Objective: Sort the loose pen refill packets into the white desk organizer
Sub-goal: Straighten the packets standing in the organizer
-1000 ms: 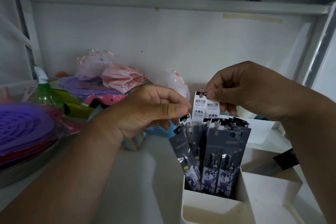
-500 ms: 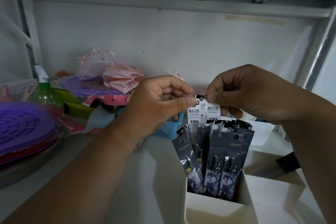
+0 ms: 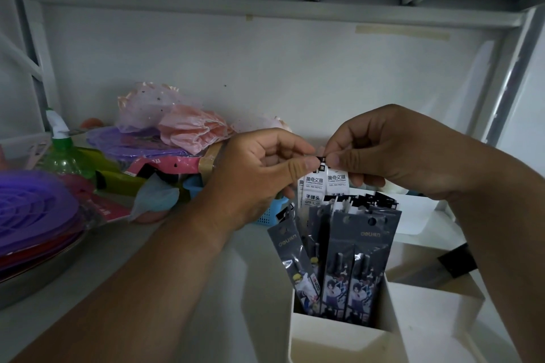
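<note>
1. Refill packets, white with printed labels, hang upright between my two hands, above the dark packets; their lower ends are hidden behind those.
2. My left hand pinches the black top tab of the white packets, thumb against forefinger; my right hand pinches the same tab from the other side.
3. Dark packets stand upright in one compartment of the white desk organizer; one leans left.
4. A blue basket sits behind my left wrist; purple lids are stacked at far left.
</note>
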